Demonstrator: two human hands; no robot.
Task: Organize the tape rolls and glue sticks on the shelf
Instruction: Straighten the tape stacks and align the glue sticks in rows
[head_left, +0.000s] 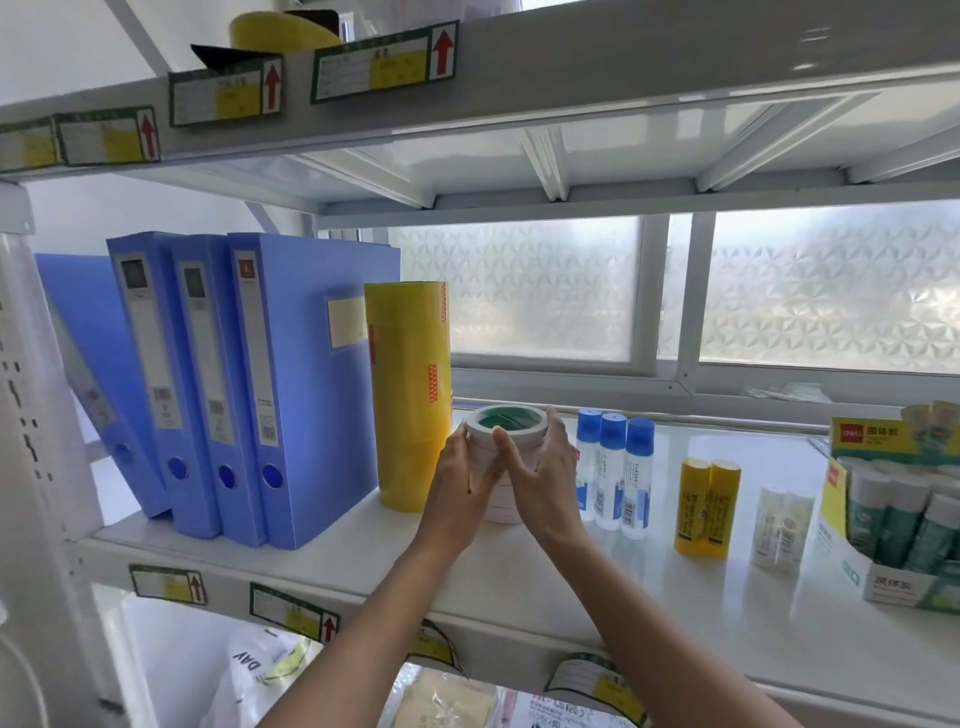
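- Four blue file boxes (270, 395) stood at the left end of the white shelf (332, 551), the leftmost one leaning.
- A tall stack of yellow tape rolls (410, 395) stood upright just beside the boxes.
- The left hand (465, 470) and right hand (540, 467) were wrapped around a shorter stack of white tape rolls (506, 426), fingers pressed against its sides; the stack rested on the shelf next to the yellow stack, its green core showing on top.
- Three blue-capped glue bottles (615, 473) stood in a row just right of the right hand.
- Two yellow glue sticks (706, 506) stood further right, apart from the bottles.
- Two white glue sticks (782, 527) followed.
- A display box of green glue sticks (904, 519) sat at the right edge.
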